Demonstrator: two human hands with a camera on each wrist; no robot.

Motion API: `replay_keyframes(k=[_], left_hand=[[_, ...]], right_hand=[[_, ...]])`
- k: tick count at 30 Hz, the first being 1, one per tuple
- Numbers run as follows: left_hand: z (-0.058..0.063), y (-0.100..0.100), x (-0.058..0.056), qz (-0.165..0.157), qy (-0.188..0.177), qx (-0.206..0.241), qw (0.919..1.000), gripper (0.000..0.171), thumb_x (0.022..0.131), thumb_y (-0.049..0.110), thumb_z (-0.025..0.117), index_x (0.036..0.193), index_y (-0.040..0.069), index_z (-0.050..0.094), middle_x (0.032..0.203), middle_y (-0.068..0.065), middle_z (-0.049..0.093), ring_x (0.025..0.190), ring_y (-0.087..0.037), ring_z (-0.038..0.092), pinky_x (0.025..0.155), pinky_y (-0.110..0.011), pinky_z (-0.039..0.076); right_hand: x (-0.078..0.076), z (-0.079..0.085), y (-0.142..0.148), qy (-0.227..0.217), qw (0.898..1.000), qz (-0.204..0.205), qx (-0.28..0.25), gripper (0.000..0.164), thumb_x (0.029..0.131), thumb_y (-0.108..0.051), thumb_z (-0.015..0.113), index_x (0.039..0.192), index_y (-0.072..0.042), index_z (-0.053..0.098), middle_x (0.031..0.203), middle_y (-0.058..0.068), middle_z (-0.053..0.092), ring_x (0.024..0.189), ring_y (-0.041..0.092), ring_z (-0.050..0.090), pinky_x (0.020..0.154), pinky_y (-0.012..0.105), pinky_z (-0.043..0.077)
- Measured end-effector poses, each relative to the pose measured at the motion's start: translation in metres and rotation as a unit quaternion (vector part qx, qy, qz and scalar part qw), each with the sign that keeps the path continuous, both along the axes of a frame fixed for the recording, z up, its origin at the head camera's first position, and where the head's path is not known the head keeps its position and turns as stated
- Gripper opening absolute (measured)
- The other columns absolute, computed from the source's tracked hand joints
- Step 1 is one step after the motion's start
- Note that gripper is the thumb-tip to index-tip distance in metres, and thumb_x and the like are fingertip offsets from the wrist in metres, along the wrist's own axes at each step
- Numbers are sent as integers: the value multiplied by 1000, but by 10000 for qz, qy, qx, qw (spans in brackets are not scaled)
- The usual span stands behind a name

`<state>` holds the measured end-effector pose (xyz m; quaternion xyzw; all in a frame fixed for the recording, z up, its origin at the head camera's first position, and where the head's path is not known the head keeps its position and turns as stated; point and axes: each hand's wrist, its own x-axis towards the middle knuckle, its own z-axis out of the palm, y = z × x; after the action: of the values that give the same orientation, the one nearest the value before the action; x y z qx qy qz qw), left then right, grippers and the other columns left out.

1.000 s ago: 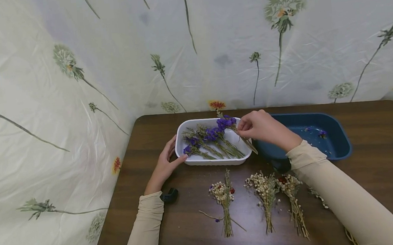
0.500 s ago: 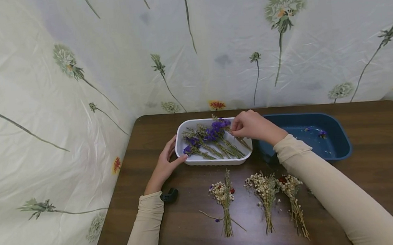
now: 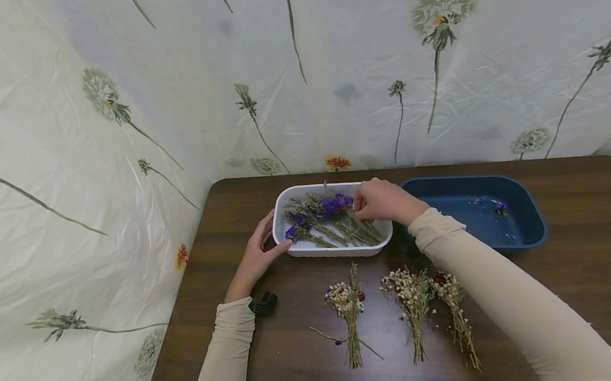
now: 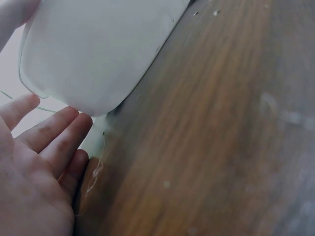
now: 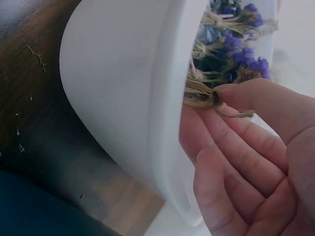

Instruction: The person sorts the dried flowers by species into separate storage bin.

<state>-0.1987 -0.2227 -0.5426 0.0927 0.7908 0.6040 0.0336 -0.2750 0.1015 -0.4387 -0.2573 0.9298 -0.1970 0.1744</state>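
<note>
A white plastic bin (image 3: 337, 252) holds several tied bunches of dried purple flowers (image 3: 299, 219). At its left end is my left hand (image 3: 259, 253); the thumb lies at the front corner of the rim. In the left wrist view, that hand's extended fingers (image 4: 61, 132) touch the bin's outer wall. My right hand (image 3: 387, 201) reaches over the right end of the bin. Between thumb and fingers it pinches the stems of one bunch of dried purple flowers (image 5: 201, 94), wrapped with twine. This bunch lies low in the bin beside the others, its stems partly hidden by my hand in the head view.
A dark blue bin (image 3: 534, 220) with a few purple petals stands to the right. Nearer me lie three bunches of cream dried flowers: one at left (image 3: 350, 315), one in the middle (image 3: 414, 313) and one at right (image 3: 460, 322). A loose stem (image 3: 328, 336) crosses the left one.
My right hand has moved left and down into the white bin, bringing the purple bunch from above the right rim to beside the other bunches. My left hand has stayed in place.
</note>
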Motion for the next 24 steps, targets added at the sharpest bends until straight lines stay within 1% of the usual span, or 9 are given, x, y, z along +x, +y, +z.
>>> replay_keyframes(k=[7,13,17,21,24], left_hand=[[1,0,0,12,19,12,10000,84,94,23,78,163,28,31,166,-7,38,154,-28,37,128,-52,29],[0,0,-1,22,-56,5,10000,83,94,19,77,163,28,31,167,-6,38,154,-28,37,128,-52,28],[0,0,-1,17,-66,14,10000,82,95,17,76,163,26,32,167,-7,37,154,-29,36,128,-52,27],[-1,-1,-1,10,-89,33,10000,81,95,17,76,163,27,32,167,-7,37,154,-29,36,129,-53,27],[-1,0,0,9,-97,55,9999,81,95,18,76,162,29,32,167,-6,38,154,-27,36,128,-52,27]], right_hand=[[-2,-5,-5,-139,9996,21,234,13,94,-21,72,85,-14,79,76,3,75,64,17,67,61,33,54],[-4,-7,-7,-235,9991,59,358,18,96,-20,72,81,-14,79,73,5,76,64,20,69,60,32,52],[-5,-2,-9,-377,9982,78,451,19,95,-18,72,78,-12,78,74,6,76,68,24,73,60,32,53],[-5,5,-13,-497,9974,132,513,20,94,-15,72,76,-8,77,74,7,76,71,28,75,61,32,54],[-5,8,-15,-534,9967,100,606,20,93,-14,71,75,-8,77,73,8,76,73,30,76,60,31,54]])
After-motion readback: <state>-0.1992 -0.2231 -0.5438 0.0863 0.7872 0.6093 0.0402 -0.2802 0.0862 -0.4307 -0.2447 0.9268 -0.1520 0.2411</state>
